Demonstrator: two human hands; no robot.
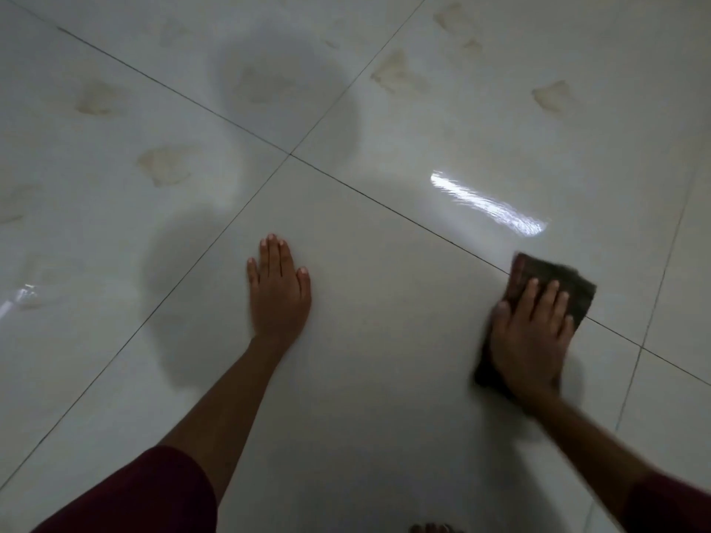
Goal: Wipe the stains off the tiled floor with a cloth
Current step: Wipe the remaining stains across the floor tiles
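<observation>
Left hand [277, 286]: one, flat on the floor, palm down, fingers straight and close together, holding nothing.
Right hand [533, 332]: one, spread over the cloth, fingers fairly straight and slightly apart, pressing it to the floor; blurred.
Cloth [565, 286]: one, dark brown, lying flat under the right hand; its far corner sticks out beyond the fingertips and a near corner shows by the wrist; it lies across a grout line.
Floor [365, 340]: pale glossy tiles, the left hand resting on the large tile between the two hands.
Grout lines [384, 207]: thin and dark; four tile corners meet at one crossing just beyond the left hand's fingertips, and a second crossing lies just right of the right hand.
Stains [163, 165]: about seven clear yellowish-brown patches, all beyond both hands; three sit far left of the left hand, one lies in shadow past the crossing, and three or four lie well beyond the right hand; fainter ones are too dim to count.
Glare [488, 203]: one bright streak just beyond the cloth, one smaller glint well left of the left hand.
Sleeves [146, 498]: two, dark red, one on each arm at the near edge.
Toes [431, 528]: a few at the bottom edge, near the right arm; number unclear.
</observation>
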